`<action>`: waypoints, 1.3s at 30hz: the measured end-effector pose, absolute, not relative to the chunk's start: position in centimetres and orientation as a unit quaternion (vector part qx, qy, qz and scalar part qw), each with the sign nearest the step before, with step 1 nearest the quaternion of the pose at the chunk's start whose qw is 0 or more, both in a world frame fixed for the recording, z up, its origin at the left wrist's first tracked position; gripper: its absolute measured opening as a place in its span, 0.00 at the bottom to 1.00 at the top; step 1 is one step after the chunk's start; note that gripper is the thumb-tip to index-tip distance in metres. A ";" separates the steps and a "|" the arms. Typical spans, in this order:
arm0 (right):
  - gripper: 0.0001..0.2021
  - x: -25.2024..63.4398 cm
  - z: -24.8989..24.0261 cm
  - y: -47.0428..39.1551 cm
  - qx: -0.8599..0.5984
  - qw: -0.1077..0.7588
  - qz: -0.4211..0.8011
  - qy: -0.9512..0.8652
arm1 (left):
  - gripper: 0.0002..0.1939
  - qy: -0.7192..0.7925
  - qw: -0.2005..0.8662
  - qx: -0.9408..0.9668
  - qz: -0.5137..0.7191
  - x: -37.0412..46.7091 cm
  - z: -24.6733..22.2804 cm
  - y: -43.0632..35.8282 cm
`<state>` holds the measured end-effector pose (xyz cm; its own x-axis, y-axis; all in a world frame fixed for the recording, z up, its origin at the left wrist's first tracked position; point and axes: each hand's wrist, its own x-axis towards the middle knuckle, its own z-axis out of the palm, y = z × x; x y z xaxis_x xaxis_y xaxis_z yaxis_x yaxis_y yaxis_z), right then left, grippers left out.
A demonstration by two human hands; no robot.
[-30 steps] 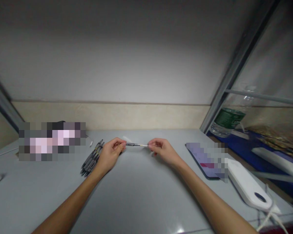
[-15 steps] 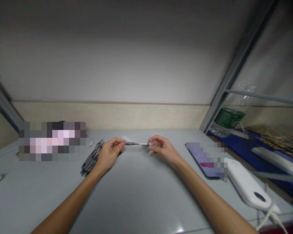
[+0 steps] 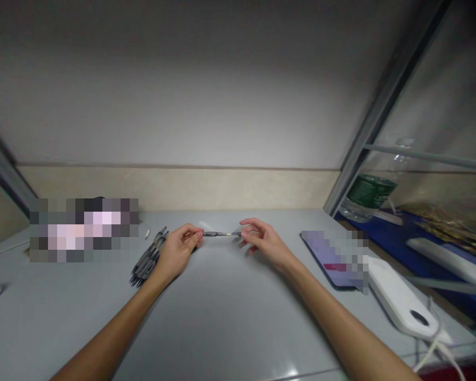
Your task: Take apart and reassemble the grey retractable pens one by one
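Between my hands a thin grey and silver pen (image 3: 216, 234) lies level above the grey table (image 3: 222, 317). My left hand (image 3: 179, 247) pinches its left end between thumb and fingers. At the pen's right end, the thumb and a finger of my right hand (image 3: 265, 241) close on the dark tip, with the other fingers loosely spread. Just left of my left hand is a pile of similar dark grey pens (image 3: 148, 257), partly covered by that hand and wrist.
At the right lie a phone (image 3: 329, 262) and a white device (image 3: 400, 296) with cables. A bottle with a green label (image 3: 368, 191) stands beyond a metal frame (image 3: 351, 166). A blurred-out pinkish object (image 3: 83, 230) is at the left, near the wall.
The right-hand fingers have shifted slightly on the pen, and the silver part that stuck out past the thumb no longer shows. My left hand has stayed in place.
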<state>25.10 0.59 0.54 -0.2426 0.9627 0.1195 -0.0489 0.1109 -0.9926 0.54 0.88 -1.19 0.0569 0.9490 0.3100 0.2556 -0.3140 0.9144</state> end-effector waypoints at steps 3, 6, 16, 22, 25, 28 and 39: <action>0.20 24.9 0.5 0.5 -0.426 0.420 0.545 -0.587 | 0.13 0.471 0.346 0.640 0.498 0.5 -1.1 0.8; 0.17 24.8 0.4 0.7 -0.417 0.439 0.524 -0.599 | 0.13 0.470 0.348 0.639 0.500 0.5 -1.2 0.9; 0.14 26.3 0.3 1.5 -0.403 0.535 0.455 -0.587 | 0.16 0.485 0.346 0.606 0.527 0.1 -0.7 1.0; 0.13 26.9 0.8 1.7 -0.432 0.567 0.423 -0.559 | 0.18 0.501 0.310 0.596 0.545 -0.4 0.0 1.0; 0.14 27.0 0.8 1.8 -0.433 0.578 0.419 -0.551 | 0.19 0.502 0.310 0.592 0.549 -0.5 0.0 1.1; 0.13 27.0 0.8 1.9 -0.426 0.584 0.416 -0.552 | 0.18 0.504 0.313 0.592 0.546 -0.6 -0.1 1.2; 0.13 26.6 0.3 1.8 -0.419 0.552 0.428 -0.579 | 0.15 0.502 0.292 0.625 0.523 -0.1 -0.4 0.9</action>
